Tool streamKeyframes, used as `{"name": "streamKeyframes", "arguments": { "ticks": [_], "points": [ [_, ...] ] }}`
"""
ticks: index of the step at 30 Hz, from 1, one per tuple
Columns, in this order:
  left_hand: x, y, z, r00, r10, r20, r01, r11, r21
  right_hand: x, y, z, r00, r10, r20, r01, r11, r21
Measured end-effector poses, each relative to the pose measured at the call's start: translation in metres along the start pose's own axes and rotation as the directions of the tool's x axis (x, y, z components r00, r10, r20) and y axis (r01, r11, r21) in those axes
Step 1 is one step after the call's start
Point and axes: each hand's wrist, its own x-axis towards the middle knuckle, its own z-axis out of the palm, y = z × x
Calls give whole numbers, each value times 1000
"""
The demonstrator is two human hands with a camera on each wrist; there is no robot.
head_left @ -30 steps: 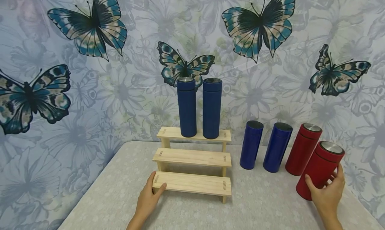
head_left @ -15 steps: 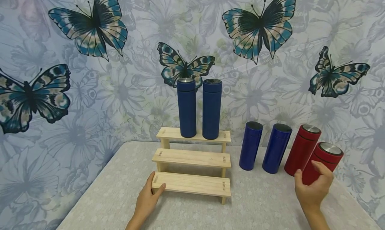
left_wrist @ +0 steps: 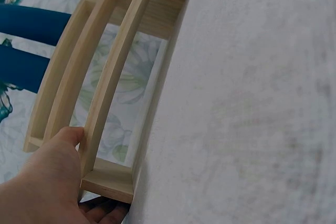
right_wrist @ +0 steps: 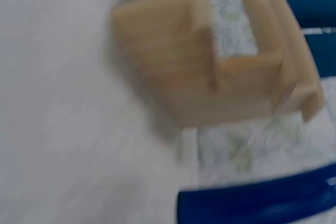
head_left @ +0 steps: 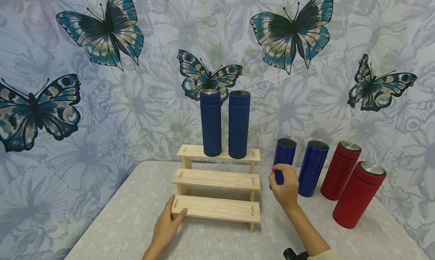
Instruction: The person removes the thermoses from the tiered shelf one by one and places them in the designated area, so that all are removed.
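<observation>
My left hand [head_left: 166,224] grips the left end of a three-step wooden display rack [head_left: 217,208], with the thumb over the lowest step; the left wrist view shows the thumb and the fingers around that end. My right hand [head_left: 286,186] is in front of a shiny blue thermos [head_left: 287,150], covering part of it in the head view. Its fingers are bent and nothing shows in them; the right wrist view is blurred and shows the thermos [right_wrist: 252,200] but no hand. Two matte navy thermoses [head_left: 210,124] stand upright on the rack's top step.
To the right stand another shiny blue thermos [head_left: 312,169] and two red thermoses [head_left: 360,196] with silver lids. A pale patterned cloth [head_left: 119,214] covers the table. Behind it hangs a butterfly-print backdrop [head_left: 153,101]. A dark device [head_left: 293,254] shows at my right wrist.
My right hand has let go of the front red thermos and moved left to the leftmost shiny blue one. The red thermos stays standing. My left hand has kept its hold on the rack.
</observation>
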Motion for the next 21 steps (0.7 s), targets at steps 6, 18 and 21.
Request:
{"name": "streamKeyframes", "arguments": {
  "ticks": [6,18,21],
  "points": [
    [0,1,-1,1000,-15,5,15,1000,8,29,-12,42,972,196,132,-207,975,75],
    [-1,2,-1,1000,-5,10,5,1000,6,83,-17,96,786,465,408,-545,832,101],
    [0,1,0,1000,-8,5,7,1000,11,85,-16,103,764,455,458,-532,846,46]
  ]
}}
